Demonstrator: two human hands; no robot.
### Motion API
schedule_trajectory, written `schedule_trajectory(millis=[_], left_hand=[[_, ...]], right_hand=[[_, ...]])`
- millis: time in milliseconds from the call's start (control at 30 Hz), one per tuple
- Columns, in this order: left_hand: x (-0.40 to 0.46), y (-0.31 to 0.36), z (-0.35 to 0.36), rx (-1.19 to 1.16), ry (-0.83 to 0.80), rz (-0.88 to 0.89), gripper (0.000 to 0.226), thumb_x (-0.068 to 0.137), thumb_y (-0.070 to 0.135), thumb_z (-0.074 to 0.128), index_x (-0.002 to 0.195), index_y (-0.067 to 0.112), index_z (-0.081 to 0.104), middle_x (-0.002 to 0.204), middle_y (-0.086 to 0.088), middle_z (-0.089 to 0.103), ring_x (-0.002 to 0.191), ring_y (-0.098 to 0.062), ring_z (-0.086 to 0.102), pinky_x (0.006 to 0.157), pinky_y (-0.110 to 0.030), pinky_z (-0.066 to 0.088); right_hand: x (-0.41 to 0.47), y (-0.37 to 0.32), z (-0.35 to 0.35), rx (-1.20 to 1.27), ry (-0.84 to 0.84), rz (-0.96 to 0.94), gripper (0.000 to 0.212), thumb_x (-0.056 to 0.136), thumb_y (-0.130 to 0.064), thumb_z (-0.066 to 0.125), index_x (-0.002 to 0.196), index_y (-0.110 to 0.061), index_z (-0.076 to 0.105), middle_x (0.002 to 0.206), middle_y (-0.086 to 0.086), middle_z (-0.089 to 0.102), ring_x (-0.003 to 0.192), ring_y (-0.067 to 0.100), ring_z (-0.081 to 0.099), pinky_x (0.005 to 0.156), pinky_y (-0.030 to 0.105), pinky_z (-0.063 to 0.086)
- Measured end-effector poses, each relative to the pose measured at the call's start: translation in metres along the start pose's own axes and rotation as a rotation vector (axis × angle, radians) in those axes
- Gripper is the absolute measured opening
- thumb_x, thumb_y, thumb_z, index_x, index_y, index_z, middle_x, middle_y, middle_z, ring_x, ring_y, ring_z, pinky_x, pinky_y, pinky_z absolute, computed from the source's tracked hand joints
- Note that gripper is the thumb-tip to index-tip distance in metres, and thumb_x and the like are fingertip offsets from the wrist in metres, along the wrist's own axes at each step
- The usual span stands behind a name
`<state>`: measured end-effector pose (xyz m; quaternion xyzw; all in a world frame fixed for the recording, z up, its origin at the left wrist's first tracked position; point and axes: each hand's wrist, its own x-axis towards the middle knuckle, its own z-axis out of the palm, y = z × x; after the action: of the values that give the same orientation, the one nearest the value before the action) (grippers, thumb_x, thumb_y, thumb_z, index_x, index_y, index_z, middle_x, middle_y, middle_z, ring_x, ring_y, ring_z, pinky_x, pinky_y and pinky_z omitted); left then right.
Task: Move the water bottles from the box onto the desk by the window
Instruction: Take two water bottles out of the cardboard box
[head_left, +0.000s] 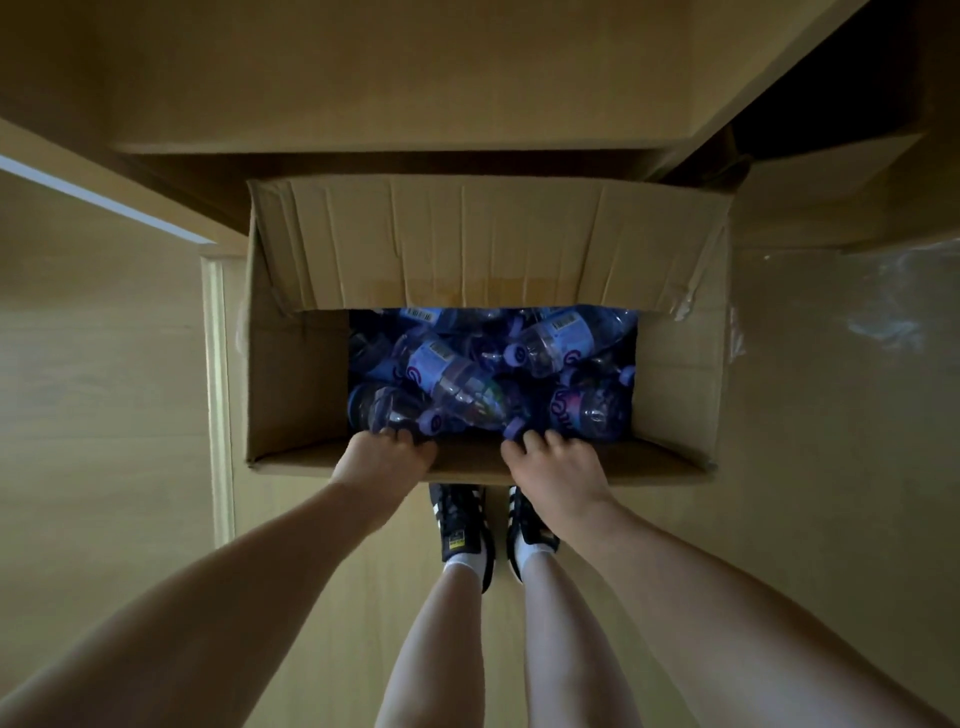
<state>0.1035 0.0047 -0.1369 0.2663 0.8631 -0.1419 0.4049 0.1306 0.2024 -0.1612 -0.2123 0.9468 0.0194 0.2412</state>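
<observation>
Bare legs on wooden floor — cardboard box against wooden furniture

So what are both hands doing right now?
Left hand: reaching into the box, grip cannot be told.
Right hand: same, cannot be told.

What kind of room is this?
Probably a room in a home or office: a wooden floor, wooden furniture above, and an open cardboard box of water bottles on the floor.
</observation>
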Motion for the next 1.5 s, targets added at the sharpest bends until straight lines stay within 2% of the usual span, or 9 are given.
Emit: schedule_trajectory(millis=[200,300,367,533,700,900,1033,1300,1500], left_hand=[[-0.003,-0.004,-0.01,-0.156,-0.157,-0.056,0.059,0.091,0.033,0.055,0.143,0.022,0.029,0.139,-0.007,0.041,0.127,-0.025,0.043,0.094,-0.036,0.043],[0.006,-0.014,-0.026,-0.408,-0.399,-0.077,0.065,0.087,0.054,0.056,0.14,0.02,0.037,0.142,-0.008,0.04,0.129,-0.027,0.042,0.099,-0.038,0.04],[0.018,-0.021,-0.042,-0.777,-0.431,-0.138,0.053,0.093,0.054,0.046,0.127,0.014,0.052,0.127,-0.009,0.055,0.111,-0.023,0.054,0.087,-0.03,0.042],[0.054,-0.059,-0.073,-2.125,-0.031,-0.805,0.028,0.1,0.03,0.044,0.112,0.007,0.055,0.1,-0.011,0.062,0.083,-0.021,0.057,0.072,-0.032,0.048],[0.075,-0.096,-0.071,-2.787,0.133,-0.894,0.045,0.097,0.018,0.044,0.14,0.005,0.038,0.141,-0.017,0.044,0.129,-0.031,0.045,0.102,-0.041,0.043],[0.047,-0.074,-0.083,-2.528,0.608,-1.222,0.037,0.092,-0.005,0.03,0.111,0.01,0.057,0.119,-0.013,0.064,0.101,-0.02,0.065,0.092,-0.033,0.054],[0.004,-0.058,-0.088,-1.572,0.897,-0.84,0.057,0.082,-0.011,0.039,0.13,0.019,0.044,0.129,-0.004,0.056,0.114,-0.02,0.055,0.099,-0.038,0.044],[0.012,-0.106,-0.142,-0.828,0.835,-0.462,0.081,0.082,-0.002,0.045,0.153,0.012,0.008,0.161,-0.009,-0.001,0.149,-0.025,0.002,0.121,-0.044,0.008],[0.009,-0.097,-0.121,-0.662,0.689,-0.445,0.074,0.089,0.01,0.04,0.153,0.014,0.003,0.161,-0.01,-0.005,0.148,-0.023,-0.007,0.12,-0.037,-0.003]], right_hand=[[0.005,0.014,-0.037,0.204,-0.559,0.012,0.069,0.089,-0.054,0.057,0.14,-0.013,0.036,0.136,0.011,0.042,0.125,0.031,0.042,0.1,0.043,0.039],[0.022,0.024,-0.065,0.751,-0.698,0.247,0.057,0.094,-0.065,0.037,0.107,-0.013,0.057,0.106,0.008,0.053,0.097,0.022,0.055,0.083,0.036,0.041],[0.043,0.027,-0.077,1.147,-0.542,0.524,0.052,0.101,-0.052,0.034,0.084,-0.009,0.059,0.083,0.01,0.055,0.077,0.022,0.056,0.075,0.034,0.044],[0.103,0.046,-0.076,2.33,-0.107,1.249,0.049,0.102,-0.028,0.048,0.143,-0.004,0.037,0.144,0.017,0.043,0.137,0.031,0.041,0.098,0.041,0.044],[0.125,0.061,-0.083,2.781,0.173,1.256,0.053,0.102,-0.017,0.045,0.15,-0.006,0.027,0.156,0.02,0.025,0.144,0.034,0.028,0.117,0.051,0.025],[0.085,0.041,-0.096,2.555,0.212,1.223,0.061,0.093,0.015,0.024,0.147,-0.011,0.035,0.153,0.011,0.037,0.139,0.025,0.039,0.107,0.039,0.035],[0.057,0.03,-0.133,1.636,0.487,0.948,0.041,0.099,0.002,0.041,0.135,-0.017,0.046,0.14,0.005,0.049,0.124,0.015,0.053,0.09,0.019,0.047],[0.11,0.06,-0.182,0.778,0.642,0.548,0.068,0.096,-0.003,0.042,0.155,-0.009,0.01,0.163,0.007,-0.001,0.15,0.021,0.004,0.118,0.037,0.028],[0.094,0.041,-0.165,0.688,0.833,0.498,0.054,0.092,0.003,0.042,0.145,-0.004,0.037,0.155,0.013,0.025,0.141,0.026,0.028,0.11,0.038,0.038]])
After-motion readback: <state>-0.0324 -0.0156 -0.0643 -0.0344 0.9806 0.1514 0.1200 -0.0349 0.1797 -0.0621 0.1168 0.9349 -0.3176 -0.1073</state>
